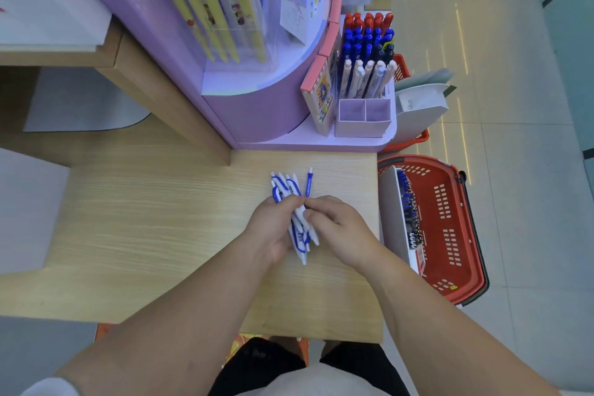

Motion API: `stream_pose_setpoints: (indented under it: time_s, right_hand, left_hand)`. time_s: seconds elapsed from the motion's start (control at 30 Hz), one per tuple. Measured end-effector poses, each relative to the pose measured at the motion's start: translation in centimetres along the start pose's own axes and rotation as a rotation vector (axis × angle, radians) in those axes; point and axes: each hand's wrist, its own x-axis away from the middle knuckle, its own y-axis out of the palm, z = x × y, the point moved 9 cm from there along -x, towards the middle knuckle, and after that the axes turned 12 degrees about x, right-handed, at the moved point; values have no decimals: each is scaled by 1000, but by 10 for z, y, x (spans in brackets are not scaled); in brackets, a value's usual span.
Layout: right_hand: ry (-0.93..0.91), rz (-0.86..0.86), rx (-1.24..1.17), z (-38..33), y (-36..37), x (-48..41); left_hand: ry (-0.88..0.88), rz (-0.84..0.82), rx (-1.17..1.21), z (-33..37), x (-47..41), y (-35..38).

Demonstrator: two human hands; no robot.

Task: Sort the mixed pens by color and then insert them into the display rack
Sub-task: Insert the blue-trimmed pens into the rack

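A bundle of white pens with blue clips point(287, 186) is held over the wooden table point(167, 215). My left hand point(273, 228) grips the bundle around its middle. My right hand point(337, 225) pinches a blue pen point(309, 182) at the bundle's right side. The display rack point(363, 122) stands at the back right; it holds rows of red, blue, dark and white pens point(366, 51), and two front compartments hold nothing.
A purple curved display stand point(257, 106) with yellow pens fills the back. A red shopping basket point(450, 228) with a box of pens sits off the table's right edge. A pink card pack point(319, 96) leans beside the rack.
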Motion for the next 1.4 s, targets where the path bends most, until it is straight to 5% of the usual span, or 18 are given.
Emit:
stream_pose_setpoints:
  time_s: [0.1, 0.3, 0.63, 0.73, 0.97, 1.4]
  right_hand:
    - [44, 45, -56, 0, 3, 0]
    - [122, 264, 307, 4, 1, -11]
    - [337, 160, 837, -8, 15, -26]
    - [332, 164, 667, -11, 12, -11]
    - [210, 98, -215, -42, -8, 60]
    - [57, -333, -146, -82, 11, 116]
  left_hand:
    - [4, -27, 44, -4, 1, -15]
    - [-15, -28, 138, -8, 6, -45]
    - [48, -131, 100, 16, 35, -82]
    - [75, -185, 71, 22, 51, -80]
    - [97, -256, 183, 18, 96, -53]
    - [343, -92, 547, 6, 194, -98]
